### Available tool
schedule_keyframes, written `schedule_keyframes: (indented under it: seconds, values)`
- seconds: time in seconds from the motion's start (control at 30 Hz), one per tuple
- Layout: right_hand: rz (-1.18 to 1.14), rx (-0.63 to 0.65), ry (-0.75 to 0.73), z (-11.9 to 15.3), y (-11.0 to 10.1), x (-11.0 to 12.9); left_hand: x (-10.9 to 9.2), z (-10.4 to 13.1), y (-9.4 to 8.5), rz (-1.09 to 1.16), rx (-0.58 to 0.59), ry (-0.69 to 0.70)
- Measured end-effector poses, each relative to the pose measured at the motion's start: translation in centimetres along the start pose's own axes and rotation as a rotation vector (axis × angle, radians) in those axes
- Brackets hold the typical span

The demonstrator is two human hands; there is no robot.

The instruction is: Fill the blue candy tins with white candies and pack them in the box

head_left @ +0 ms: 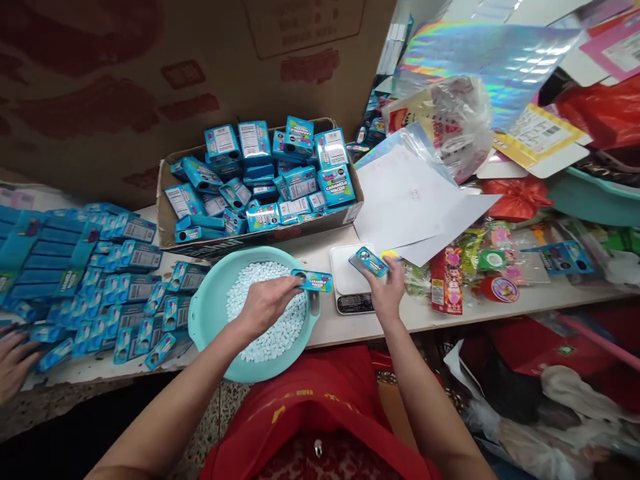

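My left hand (267,307) pinches the end of a blue candy box (316,281) above the right part of a mint-green bowl (204,347). Small pale candies (267,330) lie in that bowl. My right hand (387,287) holds another blue box (369,261), tilted, over a small white scale (343,263). The scale's dark display shows below the plate, partly hidden by my right hand. Behind the bowl, a cardboard tray (260,241) is filled with many blue boxes.
Rows of blue boxes (135,260) cover the left side, where another person's hand (15,357) touches them. White sheets (405,193) lie right of the tray. Candy packages (493,267) and a red box (447,280) line the right. A large carton (200,67) stands behind.
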State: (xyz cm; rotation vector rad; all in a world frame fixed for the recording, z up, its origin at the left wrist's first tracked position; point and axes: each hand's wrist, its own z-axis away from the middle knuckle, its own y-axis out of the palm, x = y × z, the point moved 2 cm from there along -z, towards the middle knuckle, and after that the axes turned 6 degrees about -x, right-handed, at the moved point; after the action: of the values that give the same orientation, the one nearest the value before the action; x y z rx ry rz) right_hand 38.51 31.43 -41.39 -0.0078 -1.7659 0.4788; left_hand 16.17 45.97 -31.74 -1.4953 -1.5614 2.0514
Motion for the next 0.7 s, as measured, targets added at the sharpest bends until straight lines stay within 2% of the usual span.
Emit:
schedule_keyframes:
  seconds: [0.07,0.1,0.13,0.17,0.23,0.27,0.3,0.37,0.43,0.53,0.6,0.7]
  values:
    - [0.09,-0.011,-0.134,1.9,-1.1,2.4,0.0,2.0,0.0,0.191,-0.016,-0.149]
    - [0.078,0.05,-0.176,3.1,-1.5,3.6,-0.1,2.9,0.2,0.294,-0.015,-0.222]
    - [0.037,0.162,-0.201,4.4,-1.5,4.7,-0.2,3.6,0.6,0.395,-0.001,-0.283]
    - [0.009,0.334,-0.201,5.7,-1.3,5.7,-0.3,4.2,1.0,0.489,0.021,-0.329]
    - [-0.004,0.638,-0.127,8.1,-0.5,7.0,-0.2,5.0,1.8,0.635,0.023,-0.401]
    - [0.013,0.733,-0.079,8.9,0.0,7.5,0.2,5.3,2.1,0.688,-0.02,-0.45]
    - [0.036,0.775,-0.045,9.4,0.4,8.0,0.8,5.5,2.4,0.738,-0.096,-0.52]
    - [0.063,0.759,-0.066,9.6,1.0,9.1,2.1,5.9,2.6,0.886,-0.279,-0.71]
    - [0.056,0.731,-0.196,9.4,1.5,10.6,3.1,6.1,2.5,1.104,-0.385,-0.868]
    - [0.058,0.762,-0.39,9.5,2.6,12.0,3.5,5.9,2.4,1.364,-0.402,-0.957]
    - [0.114,0.796,-0.44,10.1,3.6,11.9,3.7,5.7,2.7,1.378,-0.398,-1.037]
    - [0.192,0.83,-0.434,10.9,5.1,10.8,4.6,5.6,3.5,1.317,-0.43,-1.172]
